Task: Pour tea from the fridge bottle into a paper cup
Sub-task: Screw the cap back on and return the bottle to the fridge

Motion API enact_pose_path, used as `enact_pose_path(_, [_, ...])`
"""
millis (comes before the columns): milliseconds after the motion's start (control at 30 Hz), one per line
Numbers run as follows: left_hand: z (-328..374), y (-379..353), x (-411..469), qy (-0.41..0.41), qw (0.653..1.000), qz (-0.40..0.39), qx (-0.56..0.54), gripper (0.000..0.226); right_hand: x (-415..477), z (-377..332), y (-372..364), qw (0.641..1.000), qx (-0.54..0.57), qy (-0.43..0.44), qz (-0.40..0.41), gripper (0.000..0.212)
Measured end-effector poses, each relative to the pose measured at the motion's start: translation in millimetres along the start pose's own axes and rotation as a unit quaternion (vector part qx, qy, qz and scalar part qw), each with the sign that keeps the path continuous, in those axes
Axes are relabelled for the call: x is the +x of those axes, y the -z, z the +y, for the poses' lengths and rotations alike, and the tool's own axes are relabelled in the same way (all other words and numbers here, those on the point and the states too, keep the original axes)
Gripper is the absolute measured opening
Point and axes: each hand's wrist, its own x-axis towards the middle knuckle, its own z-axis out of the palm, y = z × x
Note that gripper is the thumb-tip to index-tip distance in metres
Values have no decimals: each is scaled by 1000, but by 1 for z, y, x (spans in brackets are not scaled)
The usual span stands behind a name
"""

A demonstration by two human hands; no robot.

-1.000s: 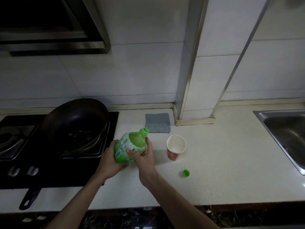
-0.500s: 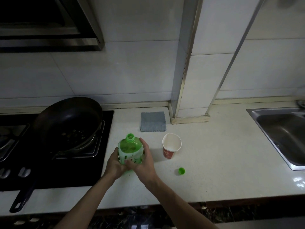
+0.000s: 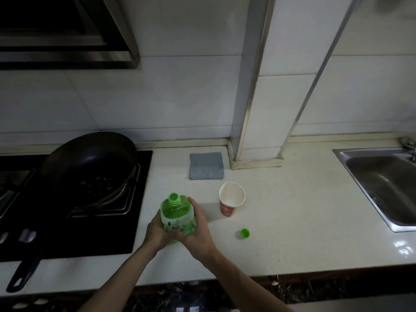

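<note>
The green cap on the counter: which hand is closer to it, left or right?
Right. The right hand grips the bottle on the side facing the green cap; the left hand grips the bottle's far side, farther from the cap.

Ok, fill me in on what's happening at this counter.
A person is holding a green tea bottle upright with both hands, the left hand and the right hand wrapped around its lower half. The bottle is open; its green cap lies on the counter to the right. A paper cup stands just beyond, right of the bottle. Whether it holds any tea cannot be told.
</note>
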Motion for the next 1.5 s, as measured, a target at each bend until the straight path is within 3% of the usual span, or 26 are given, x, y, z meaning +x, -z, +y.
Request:
enact_pose_path(133, [-6,-5,3,32,996,0,-78,66,-4,4,1,1000,0,8,-1,93])
enact_pose_path(300, [-4,-11,-2,42,991,4,-123,37,-10,2,8,999,-12,37,-7,87])
enact_pose_path(400, [3,-12,-3,101,969,21,-226,8,-10,-1,13,998,-49,40,-20,88])
enact_pose_path(533, [9,-12,-6,120,946,-5,-300,34,-6,2,17,995,-91,39,-26,86])
enact_pose_path(933, [3,-8,-9,74,965,-30,-250,26,3,13,19,990,-126,53,-18,78])
enact_pose_path(1167, [-3,-9,-6,35,983,-43,-175,40,0,13,17,987,-144,67,-9,73])
enact_pose_path(1400, [-7,-6,-3,34,976,-47,-212,33,0,16,17,985,-152,83,-5,76])
enact_pose_path(1500, [-7,-6,-6,-1,984,-53,-172,43,0,17,18,983,-157,95,0,76])
